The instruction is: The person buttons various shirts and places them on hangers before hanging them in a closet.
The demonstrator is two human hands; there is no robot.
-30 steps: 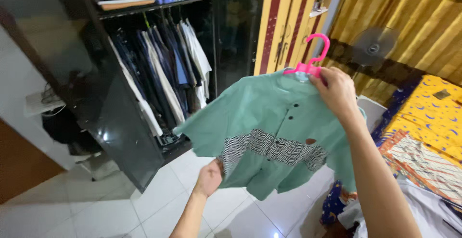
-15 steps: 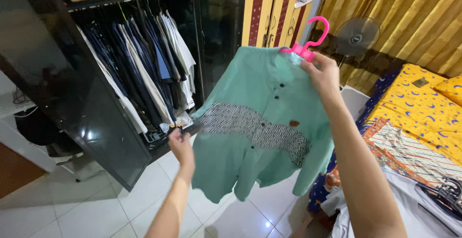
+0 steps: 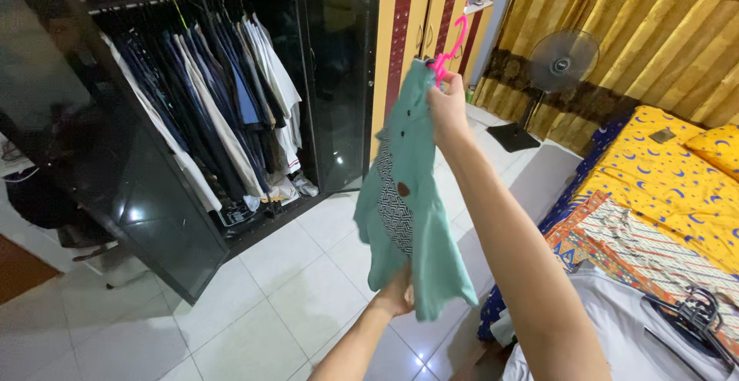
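Shirt (image 3: 412,212), green with a patterned band, hangs on a pink hanger (image 3: 449,48) just to the right of the open wardrobe (image 3: 192,119). The right hand (image 3: 446,111) grips the hanger at the collar with closed fingers. The left hand (image 3: 396,296) pinches the lower hem, well below the wardrobe rail.

White tiled floor (image 3: 254,304); dark open wardrobe (image 3: 177,119); gold striped curtain (image 3: 654,27); standing fan (image 3: 562,61).
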